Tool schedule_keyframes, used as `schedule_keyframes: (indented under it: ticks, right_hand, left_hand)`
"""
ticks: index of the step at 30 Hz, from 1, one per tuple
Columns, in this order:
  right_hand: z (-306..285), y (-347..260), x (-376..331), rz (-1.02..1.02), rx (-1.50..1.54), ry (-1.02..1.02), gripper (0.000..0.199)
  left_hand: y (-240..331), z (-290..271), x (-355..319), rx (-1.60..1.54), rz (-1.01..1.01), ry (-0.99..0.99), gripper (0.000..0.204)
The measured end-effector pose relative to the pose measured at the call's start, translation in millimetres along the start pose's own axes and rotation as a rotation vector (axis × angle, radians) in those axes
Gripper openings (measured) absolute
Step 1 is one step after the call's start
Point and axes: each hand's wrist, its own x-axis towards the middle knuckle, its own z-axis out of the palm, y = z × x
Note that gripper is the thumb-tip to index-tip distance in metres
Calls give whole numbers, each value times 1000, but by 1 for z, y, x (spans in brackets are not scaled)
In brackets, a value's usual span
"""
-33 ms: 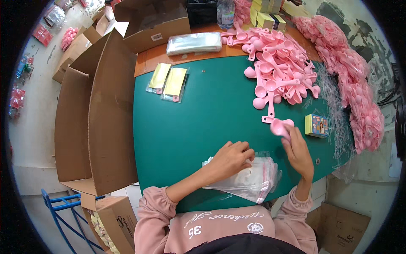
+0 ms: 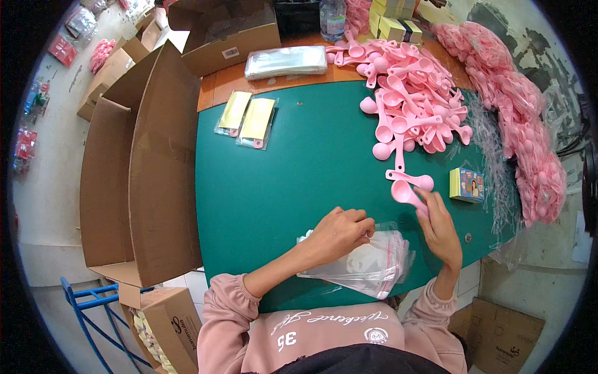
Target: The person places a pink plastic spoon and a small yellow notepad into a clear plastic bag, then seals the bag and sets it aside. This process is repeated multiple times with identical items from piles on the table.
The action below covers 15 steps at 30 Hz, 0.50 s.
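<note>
The left hand (image 2: 339, 234) rests knuckles-up on a stack of clear zip bags (image 2: 367, 265) lying at the near edge of the green worktop (image 2: 293, 181), fingers curled and pinching the top bag at its opening. The right hand (image 2: 441, 230) lies just right of the stack, near the worktop's near right corner, fingers partly closed around the handle of a pink measuring spoon (image 2: 406, 193) whose bowl points toward the far left; a second pink spoon (image 2: 414, 179) lies on the worktop just beyond it. A loose heap of pink spoons (image 2: 414, 100) covers the far right part of the worktop. A small printed card box (image 2: 468, 184) stands near the right edge, beside a spread of clear film (image 2: 492, 162) and a long pile of bagged pink spoons (image 2: 523, 118). Two bagged packs with yellow cards (image 2: 249, 118) lie near the far left corner. A sheaf of clear bags (image 2: 285, 61) lies on the wooden strip past the far edge. An open cardboard carton (image 2: 140, 168) stands against the left edge
</note>
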Motion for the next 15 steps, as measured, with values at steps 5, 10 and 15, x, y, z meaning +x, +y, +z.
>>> schedule_keyframes:
  ticks: [5,10,15]
  right_hand:
    - [-6,5,-30,211,240,8,25]
    - [1,15,-48,311,467,220,21]
    - [5,5,-54,263,693,420,27]
  left_hand:
    - [3,-2,1,-39,-22,76,16]
    - [3,-3,3,67,66,115,18]
    - [-4,-17,3,-349,-185,9,18]
